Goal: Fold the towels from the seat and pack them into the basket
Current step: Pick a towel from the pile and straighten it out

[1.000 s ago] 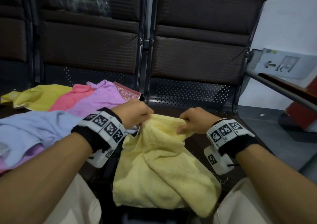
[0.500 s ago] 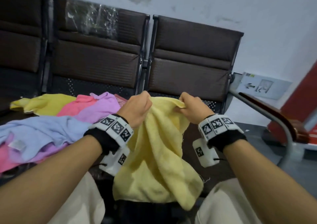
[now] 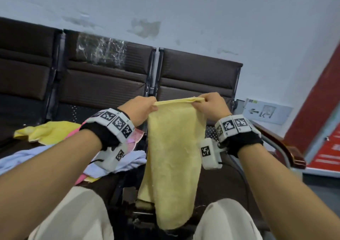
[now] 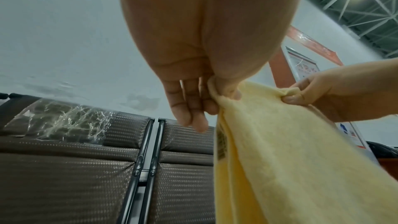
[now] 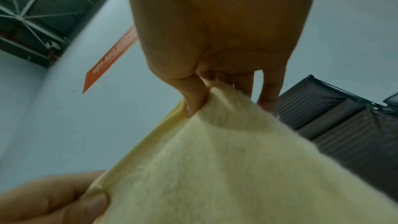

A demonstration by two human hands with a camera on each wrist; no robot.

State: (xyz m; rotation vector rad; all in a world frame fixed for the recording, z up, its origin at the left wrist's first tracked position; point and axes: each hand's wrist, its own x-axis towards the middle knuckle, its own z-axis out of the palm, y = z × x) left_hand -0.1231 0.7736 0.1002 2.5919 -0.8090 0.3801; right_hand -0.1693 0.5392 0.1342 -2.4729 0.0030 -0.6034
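Yellow towel (image 3: 174,158) held up over lap, long axis vertical, hanging down betw. knees. Left hand (image 3: 139,109) and right hand (image 3: 214,105) each pinch a top corner, edge taut betw. them, both equally near. Basket not in view.

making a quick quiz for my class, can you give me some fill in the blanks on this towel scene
1. Both hands hold up a ____ towel by its top edge.
2. The left hand pinches the towel's top ____ corner.
3. The right hand holds the opposite corner, so the towel hangs ____ between the knees.
4. More towels lie on the ____ to the left.

Missing words: yellow; left; down; seat
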